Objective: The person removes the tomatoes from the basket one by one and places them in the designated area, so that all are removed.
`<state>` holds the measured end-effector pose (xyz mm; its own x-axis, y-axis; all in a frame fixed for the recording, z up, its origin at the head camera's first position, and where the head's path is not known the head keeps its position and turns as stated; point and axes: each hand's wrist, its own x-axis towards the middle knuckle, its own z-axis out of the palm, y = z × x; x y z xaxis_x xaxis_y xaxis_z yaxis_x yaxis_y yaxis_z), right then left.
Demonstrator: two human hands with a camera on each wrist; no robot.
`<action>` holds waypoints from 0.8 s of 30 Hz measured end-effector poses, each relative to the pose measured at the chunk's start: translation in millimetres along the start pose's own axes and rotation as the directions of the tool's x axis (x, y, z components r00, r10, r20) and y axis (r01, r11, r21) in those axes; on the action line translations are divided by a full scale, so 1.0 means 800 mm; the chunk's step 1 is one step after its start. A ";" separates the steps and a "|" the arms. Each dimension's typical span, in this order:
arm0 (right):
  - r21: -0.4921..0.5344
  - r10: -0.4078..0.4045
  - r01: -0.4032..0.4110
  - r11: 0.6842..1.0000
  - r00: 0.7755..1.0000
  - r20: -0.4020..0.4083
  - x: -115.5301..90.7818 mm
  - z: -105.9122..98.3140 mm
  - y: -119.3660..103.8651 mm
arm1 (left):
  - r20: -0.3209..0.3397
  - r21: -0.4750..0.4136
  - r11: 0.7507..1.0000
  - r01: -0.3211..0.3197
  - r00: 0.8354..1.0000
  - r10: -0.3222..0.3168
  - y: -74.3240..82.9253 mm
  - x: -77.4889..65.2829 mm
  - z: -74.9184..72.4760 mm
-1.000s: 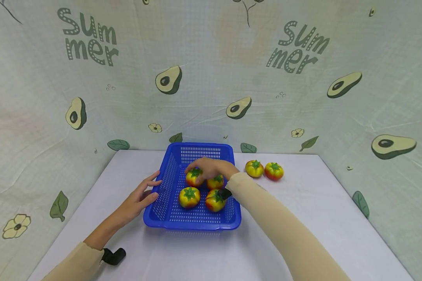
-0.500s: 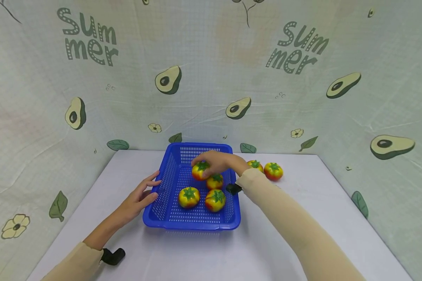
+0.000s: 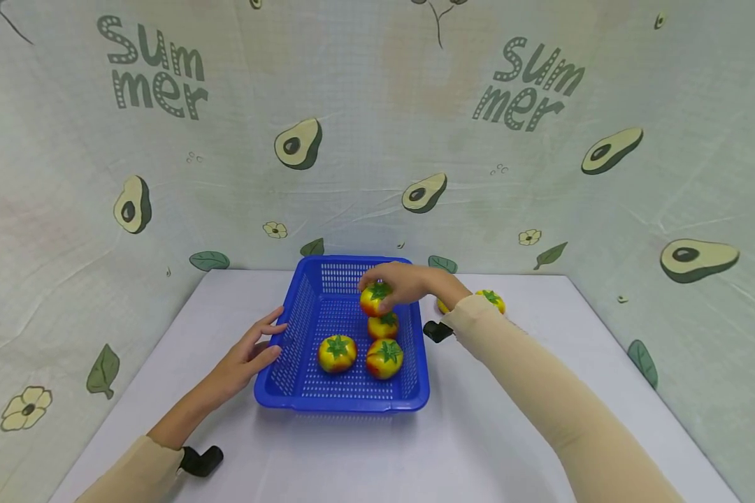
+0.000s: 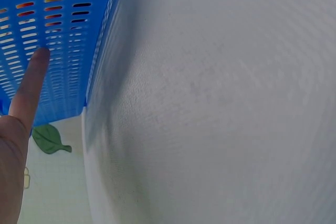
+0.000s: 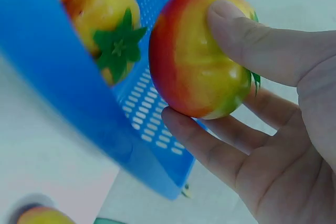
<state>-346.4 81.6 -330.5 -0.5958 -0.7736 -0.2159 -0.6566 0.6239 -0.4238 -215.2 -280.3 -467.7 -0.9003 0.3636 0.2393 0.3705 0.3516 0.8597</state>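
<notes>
My right hand (image 3: 407,282) holds a yellow-and-red tomato (image 5: 191,59) with a green star-shaped leaf top. The thumb presses one side and the fingers curl round the other. It is raised over the right part of a blue perforated plastic basket (image 3: 342,404). In the basket lie three more tomatoes, one front left (image 3: 337,353), one front right (image 3: 384,359) and one just below the held tomato (image 3: 384,327). My left hand (image 3: 242,367) touches the basket's left side with fingers extended. In the left wrist view, one straight finger (image 4: 32,80) rests against the slotted wall.
Right of the basket, two tomatoes, one nearer the basket (image 3: 442,306) and one farther right (image 3: 493,299), lie on the white table (image 3: 541,363), partly hidden by the right arm. A cloth backdrop (image 3: 352,202) with avocado prints closes off the back and sides.
The right hand has lifted the tomato from the basket's floor and carried it up and to the right. The right forearm now covers part of the two table tomatoes. The left hand stays put.
</notes>
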 end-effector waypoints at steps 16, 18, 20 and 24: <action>0.052 0.045 -0.043 0.998 0.999 -0.028 -0.034 -0.018 0.019 | 0.003 -0.004 1.000 -0.008 1.000 0.008 0.000 0.000 0.000; 0.055 0.035 -0.033 0.998 0.999 -0.037 -0.039 -0.021 0.021 | 0.004 -0.004 1.000 -0.008 1.000 0.008 0.000 0.000 0.000; 0.049 0.025 -0.022 0.999 0.999 -0.046 -0.043 -0.024 0.023 | 0.006 -0.009 1.000 -0.007 1.000 0.007 0.000 0.000 0.000; 0.043 0.028 -0.026 0.999 0.998 -0.062 -0.052 -0.030 0.028 | 0.009 -0.020 1.000 -0.007 1.000 0.007 -0.001 0.000 -0.001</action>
<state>-347.3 130.7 -309.8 -0.6417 -0.7472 -0.1729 -0.6204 0.6383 -0.4556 -215.3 -281.1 -468.2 -0.8956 0.3739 0.2409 0.3718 0.3320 0.8669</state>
